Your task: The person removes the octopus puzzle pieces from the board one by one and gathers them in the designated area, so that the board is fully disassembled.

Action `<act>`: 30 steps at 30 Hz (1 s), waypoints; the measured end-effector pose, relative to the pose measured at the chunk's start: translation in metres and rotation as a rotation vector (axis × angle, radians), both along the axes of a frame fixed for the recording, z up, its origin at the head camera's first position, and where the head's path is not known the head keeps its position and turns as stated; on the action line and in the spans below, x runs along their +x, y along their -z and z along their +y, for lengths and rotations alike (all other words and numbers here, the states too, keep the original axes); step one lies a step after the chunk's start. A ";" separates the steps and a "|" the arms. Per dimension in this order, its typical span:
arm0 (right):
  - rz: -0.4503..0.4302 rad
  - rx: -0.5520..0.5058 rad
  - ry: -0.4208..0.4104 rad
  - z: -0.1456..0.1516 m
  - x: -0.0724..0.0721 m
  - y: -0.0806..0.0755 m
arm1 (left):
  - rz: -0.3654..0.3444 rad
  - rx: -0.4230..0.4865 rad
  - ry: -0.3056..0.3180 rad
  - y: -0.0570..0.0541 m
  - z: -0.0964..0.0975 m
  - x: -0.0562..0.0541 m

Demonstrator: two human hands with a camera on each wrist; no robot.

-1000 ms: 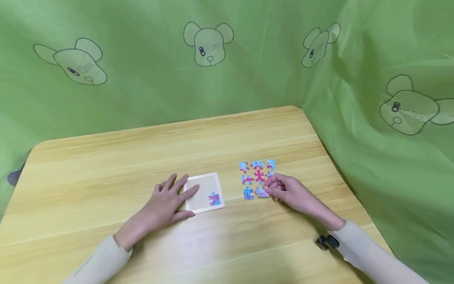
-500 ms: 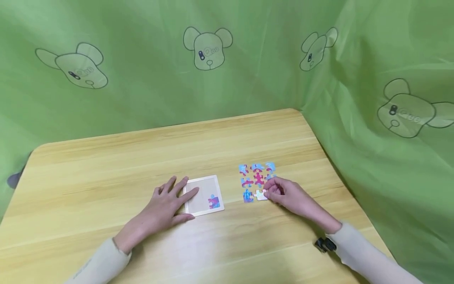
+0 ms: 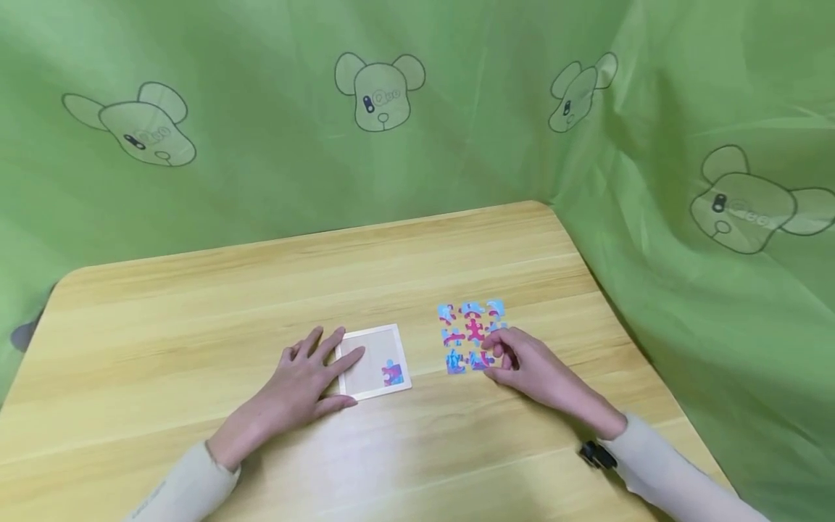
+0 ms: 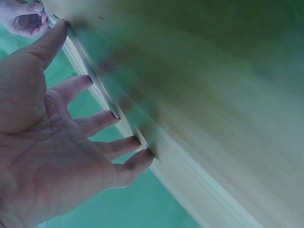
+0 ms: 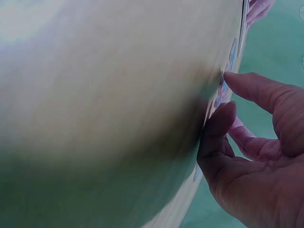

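Observation:
My left hand [image 3: 296, 380] rests on the left side of a square white-rimmed puzzle tray [image 3: 409, 386], fingers spread and one reaching onto its bare base. A pink and blue puzzle piece [image 3: 393, 374] lies in the tray's lower right corner. To the right, loose jigsaw pieces lie in rows on the table. My right hand [image 3: 531, 366] is at their right edge, thumb and index finger apart at the lower middle jigsaw piece [image 3: 481, 360], which lies flat. In the right wrist view a gap shows between the thumb [image 5: 247, 85] and index finger. The right hand hides part of the pieces.
The wooden table [image 3: 261, 290] has rounded far corners. A green curtain [image 3: 274, 181] with printed bear heads hangs behind it and along its right side. A black device [image 3: 596, 455] sits at the right sleeve.
The lower middle jigsaw piece, pinched and tilted with a pale glare half a second ago, now lies flat. My right thumb and index finger have spread apart. The left hand stays on the tray.

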State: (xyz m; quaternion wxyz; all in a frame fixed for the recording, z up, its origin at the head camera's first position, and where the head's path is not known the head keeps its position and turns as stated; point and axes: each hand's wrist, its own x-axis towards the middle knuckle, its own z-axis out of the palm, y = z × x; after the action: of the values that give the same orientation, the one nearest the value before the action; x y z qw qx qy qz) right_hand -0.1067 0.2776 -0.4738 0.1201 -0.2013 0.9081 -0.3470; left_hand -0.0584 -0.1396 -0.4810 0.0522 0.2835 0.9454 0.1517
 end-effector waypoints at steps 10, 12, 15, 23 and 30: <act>-0.010 -0.039 0.005 -0.011 0.007 -0.006 | -0.003 -0.006 0.001 0.001 -0.001 0.001; -0.004 -0.043 -0.004 -0.015 0.008 -0.007 | -0.002 -0.015 0.003 0.001 -0.001 0.000; -0.001 -0.063 -0.016 -0.024 0.007 -0.007 | 0.007 -0.034 0.008 0.001 -0.001 -0.002; -0.129 -0.164 -0.053 -0.061 0.005 -0.008 | 0.010 -0.046 0.011 -0.001 -0.001 -0.002; -0.211 -0.172 -0.133 -0.100 0.004 -0.004 | 0.012 -0.063 0.013 -0.002 0.000 -0.002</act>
State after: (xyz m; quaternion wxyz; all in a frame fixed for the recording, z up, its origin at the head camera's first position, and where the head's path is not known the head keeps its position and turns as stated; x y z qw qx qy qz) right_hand -0.1028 0.1776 -0.4694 0.2197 -0.2328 0.8422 -0.4339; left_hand -0.0602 -0.1396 -0.4787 0.0566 0.2890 0.9481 0.1201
